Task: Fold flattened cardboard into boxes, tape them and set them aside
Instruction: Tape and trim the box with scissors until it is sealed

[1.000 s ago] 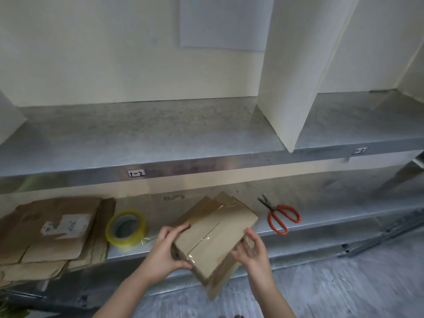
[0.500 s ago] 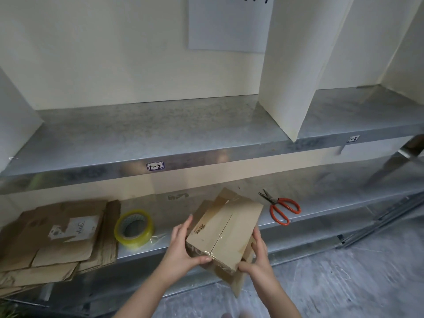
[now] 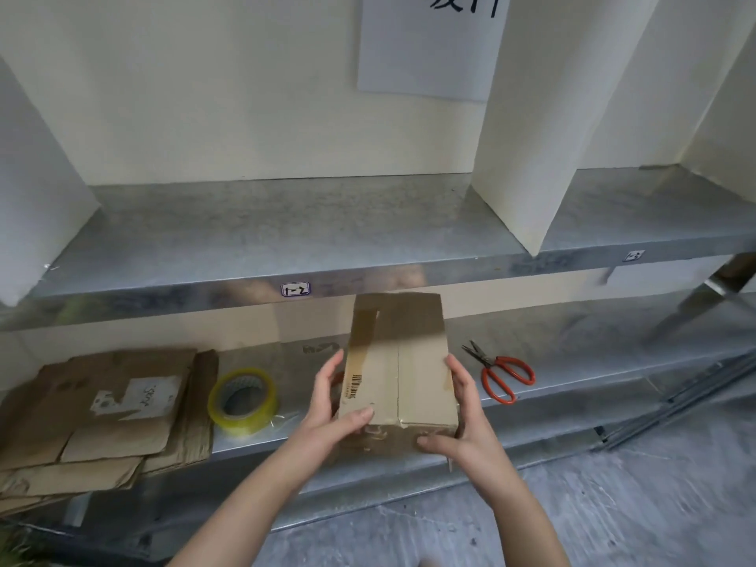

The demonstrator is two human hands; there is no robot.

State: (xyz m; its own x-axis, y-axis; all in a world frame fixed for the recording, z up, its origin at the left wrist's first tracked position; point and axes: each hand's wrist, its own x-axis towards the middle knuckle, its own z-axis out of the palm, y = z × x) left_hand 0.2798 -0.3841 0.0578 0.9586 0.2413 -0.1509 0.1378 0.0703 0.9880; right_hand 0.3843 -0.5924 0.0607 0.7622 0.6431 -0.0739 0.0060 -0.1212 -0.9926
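Box (image 3: 399, 362), taped along its top seam, is held in front of the lower shelf (image 3: 572, 354). My left hand (image 3: 331, 407) grips its left side and my right hand (image 3: 462, 419) its right, both equally near. Long axis runs near to far, the far end pointing at the upper shelf (image 3: 286, 231).

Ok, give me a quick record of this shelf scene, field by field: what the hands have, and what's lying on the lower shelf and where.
box: closed, held between both hands, barcode on top near its left edge
left hand: grips the box's left side, thumb on the near edge
right hand: grips the box's right side
tape roll: yellowish, on the lower shelf, left of the box
flat cardboard: stacked at the shelf's left end
scissors: orange handles, on the shelf right of the box
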